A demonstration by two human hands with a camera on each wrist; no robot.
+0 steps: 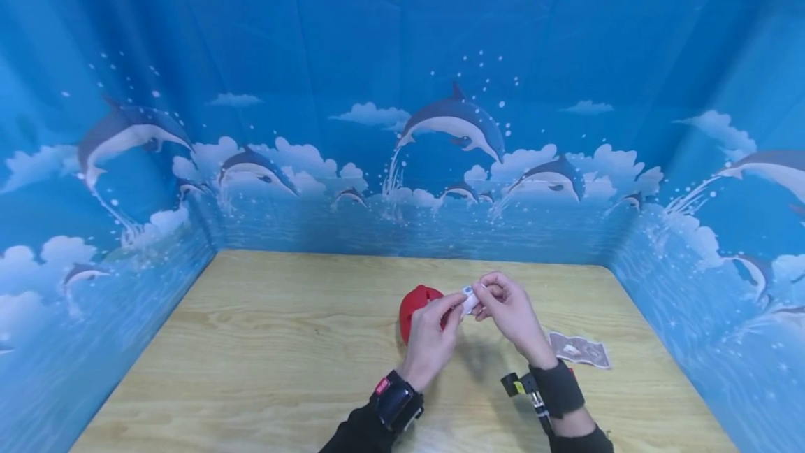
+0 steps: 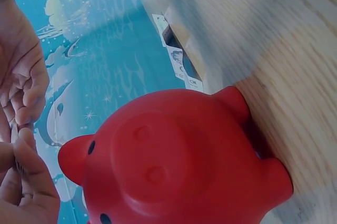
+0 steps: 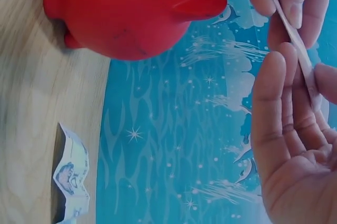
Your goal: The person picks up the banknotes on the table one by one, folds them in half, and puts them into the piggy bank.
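Both hands are raised over the table and pinch a small folded banknote (image 1: 469,300) between them. My left hand (image 1: 430,344) holds its left end between thumb and fingers, beside a red piggy bank (image 1: 411,310). At the other end, my right hand (image 1: 512,313) grips it with thumb and fingertips. Seen edge-on in the right wrist view, the folded banknote (image 3: 295,39) is a thin pale strip. The piggy bank (image 2: 174,155) stands upright on its feet, its snout facing the left wrist camera. Neither hand visibly touches it.
A creased banknote (image 1: 580,350) lies on the wooden table (image 1: 283,341), right of the right forearm. It stands up in folds in the right wrist view. A blue dolphin-print curtain (image 1: 352,33) encloses the table's back and sides.
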